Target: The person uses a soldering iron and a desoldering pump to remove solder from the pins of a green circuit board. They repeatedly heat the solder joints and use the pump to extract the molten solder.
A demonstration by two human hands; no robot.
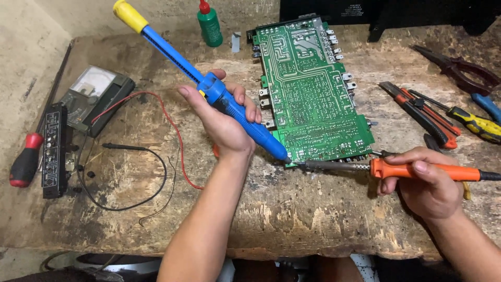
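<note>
A green circuit board (312, 91) lies solder side up on the worn wooden bench. My left hand (224, 117) grips a blue desoldering pump (237, 112) with a yellow plunger knob, tilted so its tip touches the board's near left corner. My right hand (425, 183) holds an orange-handled soldering iron (417, 169) almost level. Its metal tip meets the pump's tip at that same corner.
An analogue multimeter (91, 96) with red and black leads, a black component strip (54, 149) and a red-handled screwdriver (23, 164) lie at the left. A green bottle (210, 25) stands behind. A utility knife (420, 112), pliers (459, 70) and screwdrivers (475, 122) lie at the right.
</note>
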